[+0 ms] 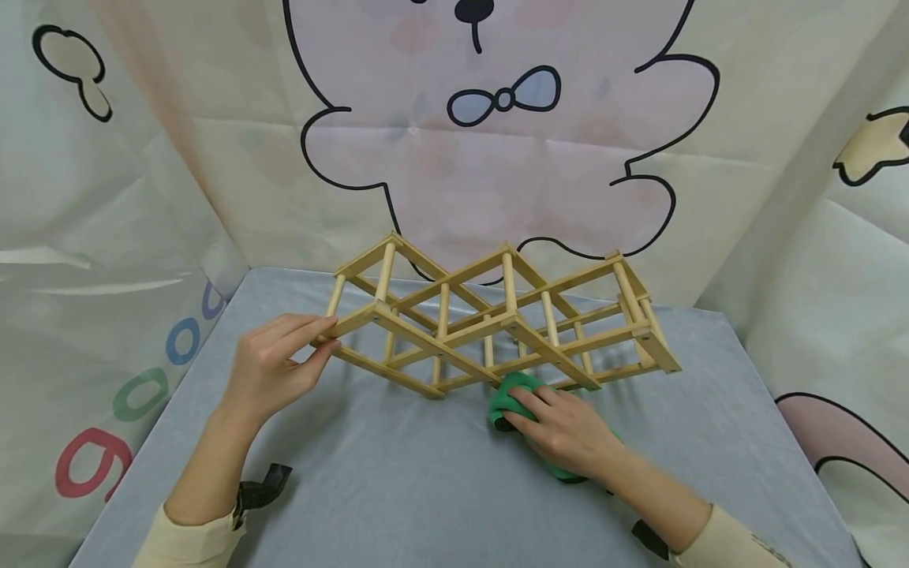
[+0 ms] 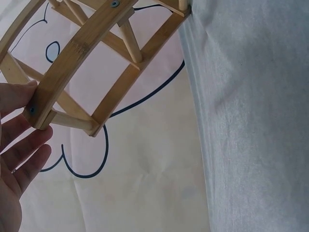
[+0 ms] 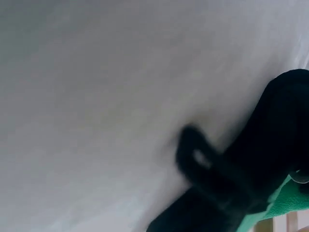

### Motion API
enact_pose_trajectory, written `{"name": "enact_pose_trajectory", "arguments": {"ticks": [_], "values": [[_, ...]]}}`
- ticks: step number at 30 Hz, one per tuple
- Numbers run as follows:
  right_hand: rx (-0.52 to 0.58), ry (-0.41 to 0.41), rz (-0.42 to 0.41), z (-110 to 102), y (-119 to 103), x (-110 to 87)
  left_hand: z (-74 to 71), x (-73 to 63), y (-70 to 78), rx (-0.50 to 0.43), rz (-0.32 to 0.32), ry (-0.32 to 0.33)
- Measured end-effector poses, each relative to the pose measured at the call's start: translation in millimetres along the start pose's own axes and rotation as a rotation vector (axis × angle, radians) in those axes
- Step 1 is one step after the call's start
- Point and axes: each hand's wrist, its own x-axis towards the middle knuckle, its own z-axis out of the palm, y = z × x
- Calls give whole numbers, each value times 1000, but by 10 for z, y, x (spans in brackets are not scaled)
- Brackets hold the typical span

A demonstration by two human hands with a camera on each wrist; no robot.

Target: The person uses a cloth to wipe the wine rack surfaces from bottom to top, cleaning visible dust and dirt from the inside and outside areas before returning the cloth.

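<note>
A folding wooden lattice rack, made of slats and round dowels, spans the middle of the head view. Thumb and fingers of my left hand pinch its left front corner. In the left wrist view, the thumb lies on the slat near its screwed end, with fingers below. My right hand grips a bunched green cloth at the rack's lower front edge. Part of the cloth shows at the right wrist view's lower right; the right hand is hidden there.
Under the rack lies a table with a grey-blue cover. A printed fabric backdrop encloses the back and sides. Black straps hang near the left wrist and right wrist. A dark strap crosses the right wrist view.
</note>
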Motion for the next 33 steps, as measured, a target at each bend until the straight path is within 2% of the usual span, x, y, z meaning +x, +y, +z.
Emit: {"name": "enact_pose_trajectory", "arguments": {"ticks": [11,20,33], "values": [[-8,45,-41,-137,-147,297,-6,-6,-5,-3,-1,3],[-34,20,-36,-107,-142,407,6,-2,-11,-4,3,3],[-128,-29,-161,-7,-219,582,0,-8,-5,4,-5,2]]}}
